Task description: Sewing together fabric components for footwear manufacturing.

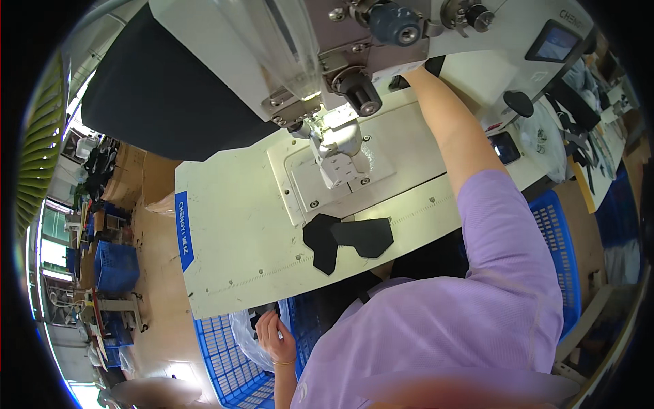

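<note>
A sewing machine with a lit needle area stands in front of me. Two flat black cut pieces overlap on the pale machine bed, near its front edge. Below that edge, at the left, my left hand is beside a clear plastic bag in a blue basket. Its curled fingers close on a black piece, partly covered by them. My right arm stretches across the bed and under the machine's arm. Only the wrist end of my right hand shows beside dark material; the fingers are hidden.
The blue basket sits under the table's left front, another blue basket at my right. A dark panel hangs over the upper left. At the far right, a cluttered side table holds tools and a clear bag.
</note>
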A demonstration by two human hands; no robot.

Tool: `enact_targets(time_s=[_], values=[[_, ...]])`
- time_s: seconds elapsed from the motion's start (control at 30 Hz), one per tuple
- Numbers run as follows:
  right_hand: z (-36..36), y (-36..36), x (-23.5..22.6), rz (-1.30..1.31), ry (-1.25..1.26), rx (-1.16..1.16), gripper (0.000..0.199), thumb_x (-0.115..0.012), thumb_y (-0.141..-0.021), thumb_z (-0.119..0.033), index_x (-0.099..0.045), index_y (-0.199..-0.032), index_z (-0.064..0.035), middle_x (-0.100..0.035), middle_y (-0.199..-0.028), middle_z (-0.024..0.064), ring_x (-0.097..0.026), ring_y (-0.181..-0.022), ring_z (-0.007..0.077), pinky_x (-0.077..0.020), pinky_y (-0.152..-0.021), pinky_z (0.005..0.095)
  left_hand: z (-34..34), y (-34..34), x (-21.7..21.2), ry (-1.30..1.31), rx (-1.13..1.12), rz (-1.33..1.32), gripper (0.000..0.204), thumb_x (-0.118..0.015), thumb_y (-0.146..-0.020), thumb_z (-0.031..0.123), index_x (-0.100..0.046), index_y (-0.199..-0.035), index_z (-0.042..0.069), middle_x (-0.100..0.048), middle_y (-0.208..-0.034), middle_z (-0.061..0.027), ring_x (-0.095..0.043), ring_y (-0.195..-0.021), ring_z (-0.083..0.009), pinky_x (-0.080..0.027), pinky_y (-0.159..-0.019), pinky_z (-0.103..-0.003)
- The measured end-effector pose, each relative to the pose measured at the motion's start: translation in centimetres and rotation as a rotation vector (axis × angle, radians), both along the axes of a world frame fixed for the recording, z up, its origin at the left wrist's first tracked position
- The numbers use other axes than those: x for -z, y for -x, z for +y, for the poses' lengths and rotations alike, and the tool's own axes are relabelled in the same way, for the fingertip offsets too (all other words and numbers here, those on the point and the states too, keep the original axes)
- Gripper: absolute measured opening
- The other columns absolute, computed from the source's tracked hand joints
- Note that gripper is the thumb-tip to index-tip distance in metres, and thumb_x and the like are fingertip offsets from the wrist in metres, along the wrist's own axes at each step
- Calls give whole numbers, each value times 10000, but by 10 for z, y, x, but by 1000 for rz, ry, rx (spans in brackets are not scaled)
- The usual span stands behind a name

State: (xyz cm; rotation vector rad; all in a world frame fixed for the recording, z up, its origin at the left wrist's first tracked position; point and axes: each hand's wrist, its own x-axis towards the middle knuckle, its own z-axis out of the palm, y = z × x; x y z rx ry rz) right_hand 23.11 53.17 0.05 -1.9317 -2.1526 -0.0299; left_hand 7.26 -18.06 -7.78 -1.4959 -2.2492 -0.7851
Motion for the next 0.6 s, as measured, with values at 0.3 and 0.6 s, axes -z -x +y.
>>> enact_targets(time_s=[0.3, 0.6], values=[[-12, -13, 16, 275, 133, -149, 753, -701, -805, -317, -370, -1384, 32, -667, -1125, 228, -644, -1089, 353, -526, -886, 426, 80, -30, -86, -121, 346, 48, 233, -628, -758, -120, -636, -973, -32, -678, -993, -170, -652, -962, -349, -511, -849, -413], [-280, -105, -24, 1377, 196, -499, 659, -753, -817, -292, -445, -1314, 13, -676, -977, 136, -648, -869, 173, -507, -753, 296, 242, -86, -137, 28, 799, -1024, 413, -604, -926, 95, -506, -1297, -58, -540, -1323, -180, -541, -1203, -249, -437, -1009, -342]])
